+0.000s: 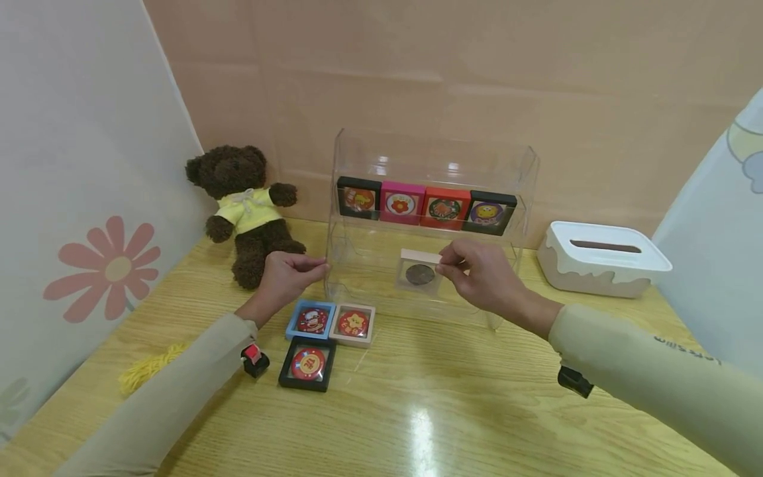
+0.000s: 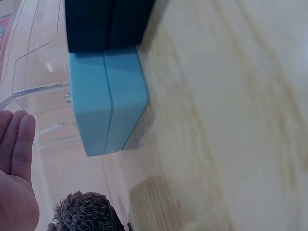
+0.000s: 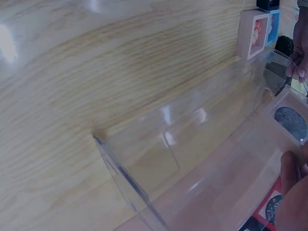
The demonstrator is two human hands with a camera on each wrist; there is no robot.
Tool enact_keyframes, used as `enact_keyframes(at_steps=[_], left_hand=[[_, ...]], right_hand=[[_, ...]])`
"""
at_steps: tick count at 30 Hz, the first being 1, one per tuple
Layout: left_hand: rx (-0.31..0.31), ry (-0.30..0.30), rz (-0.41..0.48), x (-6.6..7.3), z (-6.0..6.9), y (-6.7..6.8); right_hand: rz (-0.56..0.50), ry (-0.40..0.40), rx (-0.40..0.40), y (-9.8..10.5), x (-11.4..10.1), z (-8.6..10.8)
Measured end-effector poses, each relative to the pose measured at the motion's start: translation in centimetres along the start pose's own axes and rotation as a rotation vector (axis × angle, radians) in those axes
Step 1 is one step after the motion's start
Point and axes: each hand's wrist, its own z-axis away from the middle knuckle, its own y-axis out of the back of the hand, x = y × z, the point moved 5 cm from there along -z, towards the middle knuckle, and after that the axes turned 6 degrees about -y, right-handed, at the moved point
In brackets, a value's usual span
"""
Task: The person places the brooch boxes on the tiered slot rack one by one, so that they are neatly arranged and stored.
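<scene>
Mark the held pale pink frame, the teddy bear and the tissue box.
Held pale pink frame [image 1: 420, 273], head view: its dark round centre.
Teddy bear [image 1: 252, 211], head view: its yellow-clad chest.
Tissue box [image 1: 605, 260], head view: its white lid.

Light-blue box [image 2: 108, 106], one, seamed, on wood-grained tabletop [image 2: 226, 110]. Dark box [image 2: 108, 21], one, adjoining, cut by the top edge. Clear plastic rack [image 2: 41, 72], partial, behind. Left hand [image 2: 17, 175], left edge, fingers side by side, near rack. Dark furry object [image 2: 86, 214], bottom, partial.
</scene>
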Motion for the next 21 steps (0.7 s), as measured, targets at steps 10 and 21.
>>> enact_keyframes(at_steps=[10,21], left_hand=[[-0.005,-0.024,-0.044,-0.2,0.1,0.3],[-0.045,-0.028,-0.074,3.7,0.5,0.0]], right_hand=[[0.071,-0.015,0.042,-0.3,-0.6,-2.6],[0.065,-0.053,0.075,-1.3,0.1,-4.3]])
